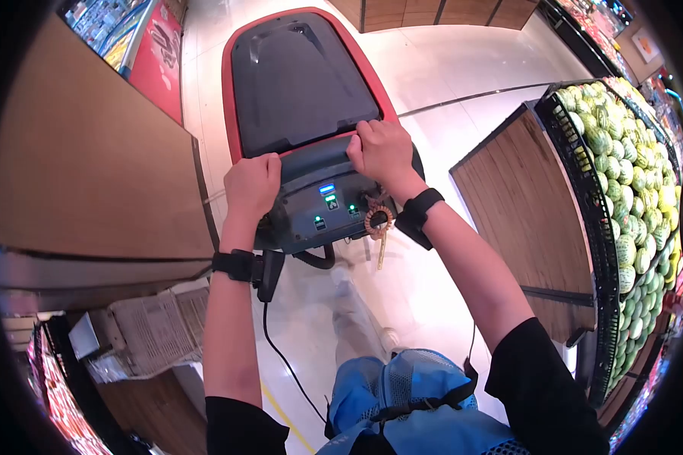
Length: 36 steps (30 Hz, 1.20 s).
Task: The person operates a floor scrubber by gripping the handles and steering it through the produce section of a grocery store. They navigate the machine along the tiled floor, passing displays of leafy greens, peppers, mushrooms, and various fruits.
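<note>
Both hands are clenched on the rear handle of the floor scrubber (303,83) straight ahead, the left hand (252,184) lower and nearer the body, the right hand (382,149) higher by the control panel (328,208), the machine's long axis running away over the shop floor (448,68).

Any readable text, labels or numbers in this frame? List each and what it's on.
None can be read.
Control panel of the floor scrubber: lit blue and green indicators with small icons, no legible characters.
Red sign at upper left: white markings, too blurred to read.
Shelf goods at top left: packaging print too small.
Left hand and right hand grip the handle; black wristbands show no text.
</note>
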Each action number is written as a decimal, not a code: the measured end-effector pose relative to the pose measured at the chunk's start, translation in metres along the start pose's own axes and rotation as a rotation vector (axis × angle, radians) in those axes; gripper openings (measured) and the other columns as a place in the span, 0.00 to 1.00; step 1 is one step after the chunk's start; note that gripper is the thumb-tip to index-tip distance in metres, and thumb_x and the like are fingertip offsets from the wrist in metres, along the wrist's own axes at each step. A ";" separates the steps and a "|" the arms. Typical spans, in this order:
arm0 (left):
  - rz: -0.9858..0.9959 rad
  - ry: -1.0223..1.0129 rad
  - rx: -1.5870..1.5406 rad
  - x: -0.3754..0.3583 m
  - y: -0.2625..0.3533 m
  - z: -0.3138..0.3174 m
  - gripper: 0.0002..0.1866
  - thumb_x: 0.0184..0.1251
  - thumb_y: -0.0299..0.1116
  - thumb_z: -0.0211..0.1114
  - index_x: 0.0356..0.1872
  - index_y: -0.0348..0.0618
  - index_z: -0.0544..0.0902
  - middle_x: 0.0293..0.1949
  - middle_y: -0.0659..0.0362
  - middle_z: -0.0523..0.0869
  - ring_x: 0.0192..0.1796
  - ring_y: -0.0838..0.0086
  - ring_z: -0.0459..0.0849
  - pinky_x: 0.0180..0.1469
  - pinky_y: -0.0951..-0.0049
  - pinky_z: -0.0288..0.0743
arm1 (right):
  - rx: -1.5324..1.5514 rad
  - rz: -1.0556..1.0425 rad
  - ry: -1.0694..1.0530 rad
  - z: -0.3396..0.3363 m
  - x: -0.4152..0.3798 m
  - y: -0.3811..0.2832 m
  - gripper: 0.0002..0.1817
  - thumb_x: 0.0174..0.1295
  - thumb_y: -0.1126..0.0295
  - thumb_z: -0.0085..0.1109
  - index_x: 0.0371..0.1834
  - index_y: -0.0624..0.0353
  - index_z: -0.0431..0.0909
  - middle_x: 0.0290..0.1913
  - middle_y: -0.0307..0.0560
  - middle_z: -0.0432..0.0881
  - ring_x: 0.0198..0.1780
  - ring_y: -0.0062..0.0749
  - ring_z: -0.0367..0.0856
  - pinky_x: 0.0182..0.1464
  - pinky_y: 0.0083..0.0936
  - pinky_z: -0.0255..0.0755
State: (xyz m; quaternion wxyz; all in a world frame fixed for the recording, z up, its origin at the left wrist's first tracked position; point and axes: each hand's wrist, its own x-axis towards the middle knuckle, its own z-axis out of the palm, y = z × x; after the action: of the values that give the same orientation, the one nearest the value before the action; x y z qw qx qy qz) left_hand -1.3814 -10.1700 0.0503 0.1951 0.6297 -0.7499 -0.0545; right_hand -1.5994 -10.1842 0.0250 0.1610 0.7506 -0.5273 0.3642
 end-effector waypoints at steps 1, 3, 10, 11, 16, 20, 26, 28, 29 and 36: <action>0.008 0.024 0.009 0.016 -0.001 0.000 0.20 0.63 0.41 0.44 0.24 0.40 0.81 0.21 0.47 0.80 0.28 0.51 0.79 0.34 0.56 0.73 | 0.005 0.010 0.008 0.009 0.010 0.005 0.10 0.45 0.64 0.52 0.14 0.57 0.69 0.15 0.44 0.71 0.20 0.37 0.73 0.25 0.31 0.67; 0.041 0.013 0.016 0.049 -0.008 0.000 0.20 0.63 0.41 0.44 0.23 0.40 0.81 0.21 0.47 0.80 0.28 0.52 0.80 0.34 0.56 0.73 | 0.003 0.042 0.016 0.023 0.034 0.013 0.10 0.45 0.65 0.52 0.14 0.57 0.69 0.15 0.45 0.71 0.20 0.38 0.73 0.25 0.32 0.67; 0.050 -0.016 -0.028 0.123 -0.042 -0.003 0.20 0.63 0.41 0.45 0.24 0.39 0.82 0.21 0.46 0.80 0.28 0.51 0.80 0.34 0.57 0.73 | 0.014 0.109 -0.019 0.079 0.096 0.019 0.08 0.46 0.67 0.49 0.14 0.57 0.68 0.16 0.46 0.70 0.21 0.42 0.72 0.24 0.34 0.66; 0.048 -0.052 -0.061 0.142 -0.037 -0.003 0.20 0.64 0.42 0.44 0.26 0.39 0.81 0.23 0.45 0.80 0.30 0.50 0.79 0.35 0.56 0.72 | 0.014 0.128 -0.024 0.081 0.109 0.031 0.08 0.47 0.68 0.47 0.15 0.57 0.67 0.16 0.46 0.69 0.21 0.44 0.72 0.24 0.36 0.65; 0.054 0.045 -0.033 0.196 -0.065 0.004 0.21 0.61 0.39 0.45 0.18 0.39 0.81 0.18 0.47 0.79 0.24 0.54 0.80 0.31 0.59 0.75 | -0.020 0.119 -0.065 0.119 0.153 0.037 0.10 0.47 0.67 0.50 0.13 0.57 0.68 0.14 0.45 0.71 0.19 0.40 0.73 0.24 0.33 0.67; 0.054 0.035 -0.028 0.229 -0.084 0.009 0.20 0.60 0.38 0.46 0.17 0.39 0.81 0.17 0.48 0.79 0.23 0.54 0.80 0.30 0.60 0.74 | -0.035 0.096 -0.065 0.148 0.174 0.043 0.10 0.47 0.67 0.50 0.13 0.56 0.68 0.14 0.45 0.70 0.19 0.39 0.73 0.24 0.33 0.67; 0.014 0.030 -0.004 0.285 -0.114 0.014 0.19 0.61 0.38 0.45 0.20 0.39 0.80 0.20 0.47 0.79 0.27 0.52 0.79 0.31 0.57 0.72 | -0.023 0.035 -0.027 0.191 0.216 0.050 0.11 0.47 0.66 0.51 0.12 0.56 0.67 0.13 0.44 0.69 0.17 0.38 0.72 0.23 0.31 0.66; -0.004 0.015 -0.018 0.306 -0.119 0.013 0.19 0.61 0.38 0.46 0.20 0.38 0.80 0.20 0.46 0.79 0.27 0.51 0.79 0.31 0.57 0.72 | -0.038 0.050 -0.063 0.204 0.232 0.055 0.11 0.47 0.65 0.51 0.12 0.56 0.67 0.13 0.43 0.69 0.18 0.37 0.72 0.23 0.30 0.66; 0.003 0.008 -0.021 0.315 -0.122 0.015 0.19 0.61 0.38 0.46 0.20 0.38 0.80 0.20 0.46 0.79 0.27 0.51 0.79 0.31 0.57 0.72 | -0.045 0.058 -0.065 0.210 0.237 0.057 0.11 0.47 0.65 0.51 0.12 0.56 0.67 0.13 0.43 0.69 0.18 0.37 0.72 0.23 0.30 0.66; 0.010 0.103 0.032 0.374 -0.141 0.032 0.17 0.57 0.38 0.48 0.17 0.40 0.80 0.17 0.48 0.79 0.24 0.54 0.79 0.27 0.61 0.73 | -0.058 0.007 0.043 0.259 0.273 0.080 0.10 0.46 0.65 0.51 0.12 0.54 0.67 0.13 0.42 0.68 0.17 0.35 0.70 0.22 0.29 0.64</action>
State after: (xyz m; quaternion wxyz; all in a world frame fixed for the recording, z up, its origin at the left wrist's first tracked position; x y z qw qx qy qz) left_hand -1.3114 -10.5645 0.0580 0.2238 0.6308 -0.7429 -0.0089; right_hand -1.5258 -10.5621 0.0319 0.1926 0.7359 -0.5366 0.3653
